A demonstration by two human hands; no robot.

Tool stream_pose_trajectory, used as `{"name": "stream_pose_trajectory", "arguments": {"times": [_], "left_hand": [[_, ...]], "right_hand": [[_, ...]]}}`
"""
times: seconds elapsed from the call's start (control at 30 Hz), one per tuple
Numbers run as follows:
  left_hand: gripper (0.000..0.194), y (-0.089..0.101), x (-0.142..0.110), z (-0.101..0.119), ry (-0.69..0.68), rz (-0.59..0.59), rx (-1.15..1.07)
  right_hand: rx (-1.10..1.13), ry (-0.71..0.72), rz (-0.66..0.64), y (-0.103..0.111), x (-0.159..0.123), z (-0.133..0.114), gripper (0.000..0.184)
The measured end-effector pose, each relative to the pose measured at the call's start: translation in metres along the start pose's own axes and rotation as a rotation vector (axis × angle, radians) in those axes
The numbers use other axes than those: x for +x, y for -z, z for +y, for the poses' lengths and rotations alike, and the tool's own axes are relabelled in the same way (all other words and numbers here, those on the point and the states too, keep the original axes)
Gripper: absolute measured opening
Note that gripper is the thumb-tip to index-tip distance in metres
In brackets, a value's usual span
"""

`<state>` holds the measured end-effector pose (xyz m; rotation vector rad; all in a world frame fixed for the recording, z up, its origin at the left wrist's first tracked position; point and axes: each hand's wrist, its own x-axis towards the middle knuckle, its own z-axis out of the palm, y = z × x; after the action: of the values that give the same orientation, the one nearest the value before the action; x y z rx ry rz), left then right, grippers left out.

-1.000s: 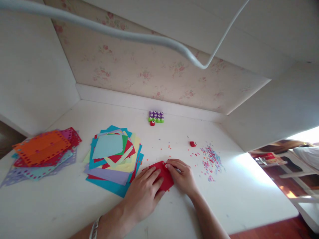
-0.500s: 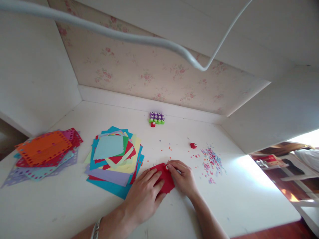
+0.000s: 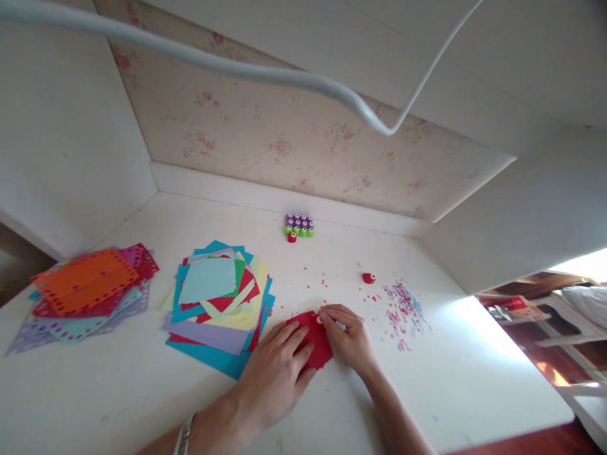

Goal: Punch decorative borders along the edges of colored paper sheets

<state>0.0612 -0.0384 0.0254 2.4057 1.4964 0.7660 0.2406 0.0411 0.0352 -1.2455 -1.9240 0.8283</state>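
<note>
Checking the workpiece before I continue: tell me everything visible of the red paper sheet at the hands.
The red, roughly four-sided paper sheet, matte and thin-looking, lies about flat on the white tabletop, right of the multicoloured stack of paper sheets. Its near right edge looks uneven. The left hand spreads over its left part, hiding that side; the right hand pinches a small, partly white object at its far corner.
</note>
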Motion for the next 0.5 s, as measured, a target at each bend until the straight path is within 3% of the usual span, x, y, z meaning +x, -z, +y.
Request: {"name": "stream_pose_trajectory", "arguments": {"times": [0.5], "left_hand": [[0.029,0.0017,-0.0003,0.0005,-0.001,0.012,-0.015]], "right_hand": [[0.011,0.03,-0.019,0.0016,0.0026,-0.0006,0.021]]}}
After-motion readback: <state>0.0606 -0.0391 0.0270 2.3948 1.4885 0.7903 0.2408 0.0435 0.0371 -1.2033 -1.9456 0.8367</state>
